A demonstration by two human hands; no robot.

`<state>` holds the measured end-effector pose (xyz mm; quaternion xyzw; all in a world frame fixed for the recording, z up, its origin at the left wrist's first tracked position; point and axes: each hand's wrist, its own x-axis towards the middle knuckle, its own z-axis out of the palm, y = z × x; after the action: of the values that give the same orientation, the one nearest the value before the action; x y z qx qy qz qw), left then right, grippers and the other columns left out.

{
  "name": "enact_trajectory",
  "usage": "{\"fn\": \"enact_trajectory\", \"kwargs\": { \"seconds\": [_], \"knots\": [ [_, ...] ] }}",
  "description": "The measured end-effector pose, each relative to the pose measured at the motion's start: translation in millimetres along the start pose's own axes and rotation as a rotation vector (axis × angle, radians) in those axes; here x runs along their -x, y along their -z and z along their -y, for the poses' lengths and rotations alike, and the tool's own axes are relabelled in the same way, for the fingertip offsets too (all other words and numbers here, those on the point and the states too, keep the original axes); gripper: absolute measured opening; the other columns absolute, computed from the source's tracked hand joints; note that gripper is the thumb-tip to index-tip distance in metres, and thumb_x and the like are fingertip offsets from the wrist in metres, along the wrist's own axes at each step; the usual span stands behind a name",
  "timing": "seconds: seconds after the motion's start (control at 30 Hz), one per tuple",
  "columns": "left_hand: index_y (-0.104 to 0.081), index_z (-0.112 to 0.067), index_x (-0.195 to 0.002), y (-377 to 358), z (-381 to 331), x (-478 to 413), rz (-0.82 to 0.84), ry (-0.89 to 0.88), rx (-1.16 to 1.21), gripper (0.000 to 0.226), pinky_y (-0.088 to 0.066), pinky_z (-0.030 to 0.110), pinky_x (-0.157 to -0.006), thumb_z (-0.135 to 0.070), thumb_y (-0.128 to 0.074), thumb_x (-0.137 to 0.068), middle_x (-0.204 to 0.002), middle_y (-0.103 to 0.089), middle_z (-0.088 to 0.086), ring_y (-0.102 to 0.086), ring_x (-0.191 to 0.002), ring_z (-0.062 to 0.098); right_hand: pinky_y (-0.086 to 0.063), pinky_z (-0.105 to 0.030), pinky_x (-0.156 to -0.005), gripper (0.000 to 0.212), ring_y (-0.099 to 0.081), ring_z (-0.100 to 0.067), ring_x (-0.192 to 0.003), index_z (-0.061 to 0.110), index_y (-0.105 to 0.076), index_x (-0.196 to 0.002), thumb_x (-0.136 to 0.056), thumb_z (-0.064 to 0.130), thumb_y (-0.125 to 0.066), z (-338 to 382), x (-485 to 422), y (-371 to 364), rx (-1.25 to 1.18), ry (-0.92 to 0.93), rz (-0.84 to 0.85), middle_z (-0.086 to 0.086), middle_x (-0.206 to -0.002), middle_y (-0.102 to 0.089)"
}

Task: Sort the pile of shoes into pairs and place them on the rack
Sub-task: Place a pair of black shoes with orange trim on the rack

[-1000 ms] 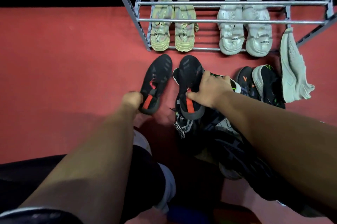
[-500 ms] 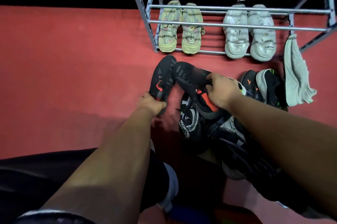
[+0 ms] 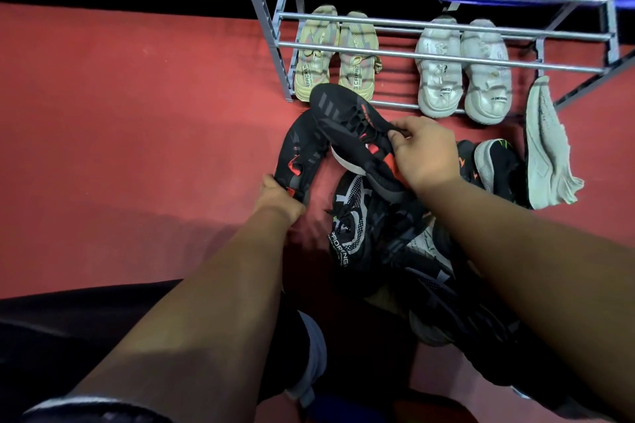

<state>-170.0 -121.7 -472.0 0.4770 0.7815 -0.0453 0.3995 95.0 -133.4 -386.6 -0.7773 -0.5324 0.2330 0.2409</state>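
Now the right shoe [image 3: 357, 133], pinched at its collar by my right fingers [image 3: 403, 125], has swung up across the left shoe [image 3: 302, 151], gripped at the heel by my left fingers [image 3: 271, 187]. Both hang just short of the rack [image 3: 443, 53]: 1 matched pair, I judge, ready to shelve.
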Motion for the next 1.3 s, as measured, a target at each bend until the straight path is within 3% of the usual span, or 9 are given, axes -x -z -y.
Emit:
{"fn": "enact_trajectory", "kwargs": {
  "seconds": [0.2,0.4,0.53,0.67,0.77,0.9,1.07,1.17,1.3],
  "knots": [
    [-0.014,-0.008,-0.165,0,-5,-4,0.021,0.01,-0.118,0.114,-0.041,0.042,-0.119,-0.025,-0.086,-0.079,-0.159,-0.037,0.014,-0.044,-0.146,0.035,-0.055,-0.041,-0.092,0.03,-0.065,-0.04,-0.109,0.018,-0.074,-0.118,-0.1,0.033,-0.055,-9,-17,-1,0.396,-0.042,0.397,-0.017,-0.116,-0.073],
    [0.011,-0.011,-0.168,0,-7,-3,0.052,0.026,-0.115,0.135,-0.033,0.043,-0.125,-0.027,-0.09,-0.079,-0.17,-0.018,0.013,-0.032,-0.154,0.034,-0.046,-0.046,-0.097,0.08,-0.06,-0.04,-0.115,0.007,-0.071,-0.117,-0.098,0.074,-0.032,20,2,-13,0.669,0.1,0.361,-0.019,-0.122,-0.066],
    [0.015,-0.006,-0.166,-7,-10,0,0.013,0.037,-0.157,0.142,-0.023,0.045,-0.129,-0.041,-0.092,-0.079,-0.174,-0.006,0.014,-0.018,-0.159,0.036,-0.036,-0.052,-0.113,0.12,-0.046,-0.037,-0.137,0.0,-0.033,-0.158,-0.08,0.091,-0.042,20,13,-25,0.917,0.085,0.569,-0.015,-0.15,-0.051],
    [-0.001,0.004,-0.164,-4,-14,4,-0.028,0.007,-0.212,0.128,-0.032,0.047,-0.125,-0.05,-0.085,-0.083,-0.166,-0.024,0.022,-0.031,-0.153,0.039,-0.026,-0.058,-0.12,0.144,-0.038,-0.039,-0.144,-0.002,-0.001,-0.165,-0.071,0.094,-0.053,11,21,-34,0.946,0.071,0.577,-0.017,-0.157,-0.041],
    [-0.035,0.001,-0.151,11,-20,12,-0.029,0.005,-0.209,0.108,-0.048,0.044,-0.113,-0.055,-0.083,-0.073,-0.146,-0.048,0.019,-0.053,-0.136,0.036,-0.028,-0.055,-0.121,0.135,-0.041,-0.038,-0.143,-0.003,-0.007,-0.165,-0.075,0.083,-0.06,13,21,-33,0.822,0.069,0.523,-0.018,-0.155,-0.044],
    [-0.075,-0.014,-0.109,42,-34,25,0.021,-0.029,-0.161,0.081,-0.065,0.036,-0.079,-0.053,-0.073,-0.038,-0.1,-0.075,0.008,-0.076,-0.085,0.025,-0.036,-0.049,-0.115,0.109,-0.051,-0.038,-0.134,0.003,-0.039,-0.149,-0.073,0.076,-0.066,35,9,-10,0.661,0.036,0.489,-0.017,-0.142,-0.057],
    [-0.076,-0.017,-0.09,96,-64,65,0.1,-0.048,-0.229,0.026,-0.048,0.022,-0.056,-0.038,-0.08,-0.075,-0.087,-0.072,0.005,-0.067,-0.07,0.019,-0.053,-0.037,-0.087,0.061,-0.064,-0.028,-0.101,0.016,-0.069,-0.1,-0.066,0.065,-0.075,74,-8,46,0.619,0.031,0.577,-0.003,-0.104,-0.069],
    [-0.068,-0.016,-0.078,131,-80,94,0.069,-0.12,-0.337,0.023,-0.042,0.023,-0.049,-0.037,-0.078,-0.077,-0.083,-0.068,0.006,-0.061,-0.065,0.021,-0.054,-0.03,-0.067,0.04,-0.066,-0.026,-0.076,0.015,-0.069,-0.073,-0.064,0.053,-0.079,94,-13,85,0.544,0.007,0.647,-0.004,-0.079,-0.067],
    [-0.073,-0.011,-0.077,175,-103,135,0.043,-0.185,-0.365,0.026,-0.044,0.022,-0.053,-0.034,-0.077,-0.066,-0.074,-0.068,0.006,-0.062,-0.059,0.024,-0.049,-0.029,-0.062,0.036,-0.065,-0.027,-0.069,0.013,-0.069,-0.066,-0.067,0.047,-0.08,115,-7,134,0.5,0.001,0.566,-0.006,-0.073,-0.068]
  ]
}}
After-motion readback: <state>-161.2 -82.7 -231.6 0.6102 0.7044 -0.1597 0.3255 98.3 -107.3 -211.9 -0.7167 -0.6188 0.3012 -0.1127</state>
